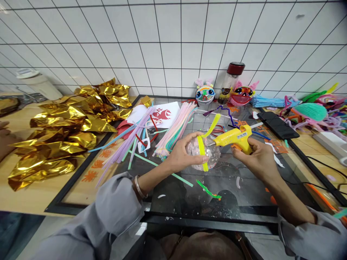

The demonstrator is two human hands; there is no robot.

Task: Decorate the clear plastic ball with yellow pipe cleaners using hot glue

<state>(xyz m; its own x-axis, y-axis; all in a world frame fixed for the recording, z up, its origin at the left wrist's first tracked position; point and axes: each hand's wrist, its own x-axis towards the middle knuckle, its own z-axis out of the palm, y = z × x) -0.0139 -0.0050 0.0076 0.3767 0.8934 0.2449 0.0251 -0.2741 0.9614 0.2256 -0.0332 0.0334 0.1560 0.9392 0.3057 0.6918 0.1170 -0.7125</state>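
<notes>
My left hand point(182, 154) is closed round a clear plastic ball point(210, 156) with a yellow-green pipe cleaner point(202, 151) wrapped over it; the strip's free end sticks up to the right. My right hand point(256, 156) grips a yellow hot glue gun point(235, 138), its nozzle pointing left and touching the ball near the strip. Both hands hover over the dark glass work mat point(244, 195).
A bundle of pastel pipe cleaners point(173, 130) and loose ones lie left of the ball. Crumpled gold foil point(70, 126) covers the wooden table at left. A jar point(230, 81), colourful masks point(205, 93), a black phone point(278, 124) and craft pieces stand behind. Another person's hand point(5, 139) shows at far left.
</notes>
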